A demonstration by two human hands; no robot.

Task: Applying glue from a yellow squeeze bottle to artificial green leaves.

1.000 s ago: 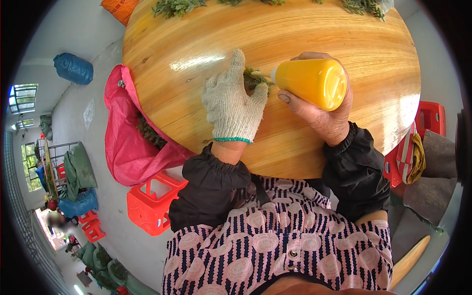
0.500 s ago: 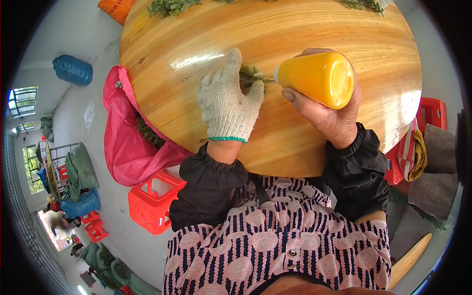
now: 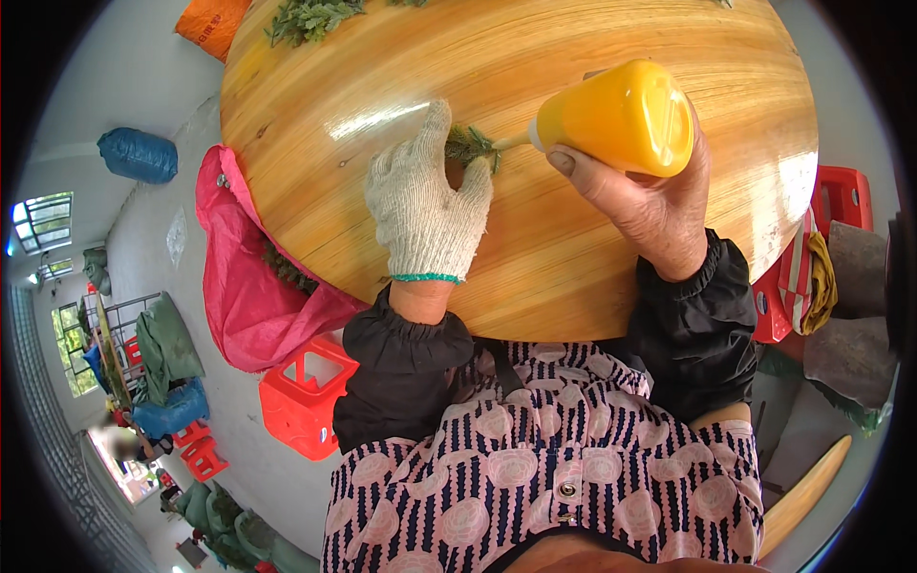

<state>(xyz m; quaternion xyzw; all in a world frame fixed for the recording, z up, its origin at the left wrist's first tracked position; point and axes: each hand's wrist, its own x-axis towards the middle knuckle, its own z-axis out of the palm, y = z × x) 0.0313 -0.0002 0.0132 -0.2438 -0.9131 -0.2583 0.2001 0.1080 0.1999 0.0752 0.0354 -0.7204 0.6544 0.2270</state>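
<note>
My left hand [image 3: 420, 201], in a whitish knitted glove with a green cuff edge, pinches a small green needle-leaved sprig [image 3: 468, 143] over the round wooden table [image 3: 334, 172]. Its index finger points away from me, and the pinched end of the sprig is hidden. A yellow squeeze bottle [image 3: 611, 119] lies tilted in my bare right hand [image 3: 654, 201], its base up to the right. The bottle's thin pale nozzle reaches left, with its tip at the sprig's right end. I cannot tell whether anything flows from it.
More green sprigs [image 3: 315, 19] lie at the table's far left. A pink sack [image 3: 234, 286] holding greenery hangs at the left edge. A red plastic stool [image 3: 306, 396] stands below it; a red chair [image 3: 841, 196] is at right. A blue bundle [image 3: 138, 155] sits on the floor.
Both hands remain on their things. My left hand with the sprig has shifted slightly left. The bottle has risen a little in the picture and swung its base farther right. The whole view has shifted slightly.
</note>
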